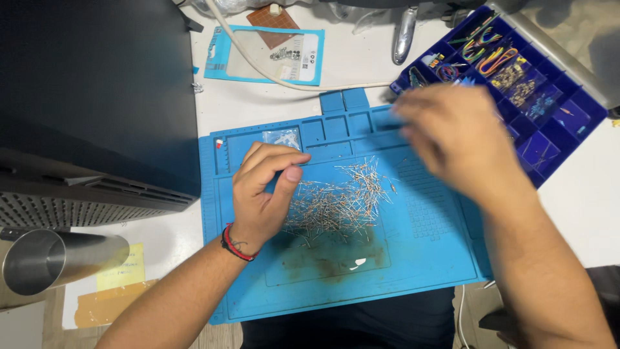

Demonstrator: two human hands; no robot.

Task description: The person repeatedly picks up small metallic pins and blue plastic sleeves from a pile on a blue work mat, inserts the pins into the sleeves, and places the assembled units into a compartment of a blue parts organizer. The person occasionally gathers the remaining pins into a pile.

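White desk top (pixel 361 61), seen from above, cluttered. Landmark: a blue rubbery work mat (pixel 439 258) with moulded compartments along its far edge and a brown stained patch near its front middle. Left of the mat, a large dark flat-sided case (pixel 97 97) with a perforated lower edge; in front of that, a shiny metal cylinder (pixel 58 258) lying on its side, with a yellow paper note (pixel 126 271) beside it. Beyond the mat, a light-blue flat packet (pixel 223 61) with a clear window, a cream cable (pixel 258 64) running across it. At the mat's far right corner, a dark-blue plastic compartment tray (pixel 562 116) holding coloured wires and small parts. On the mat's middle lies a loose heap of thin silver wire-leaded components (pixel 342 197), tangled and scattered, spreading toward the far side; individual pieces are too small to tell apart. A small clear bag (pixel 282 137) sits in one far compartment of the mat. Left hand (pixel 261 194), red cord at the wrist, rests over the mat at the heap's left edge, fingers curled in, thumb tip pressed to the forefinger in a narrow pinch; whether it grips a piece I cannot tell. Right hand (pixel 452 139) is motion-blurred above the mat's far right part, just beside the tray; how far apart its fingers are, and anything held, cannot be told.
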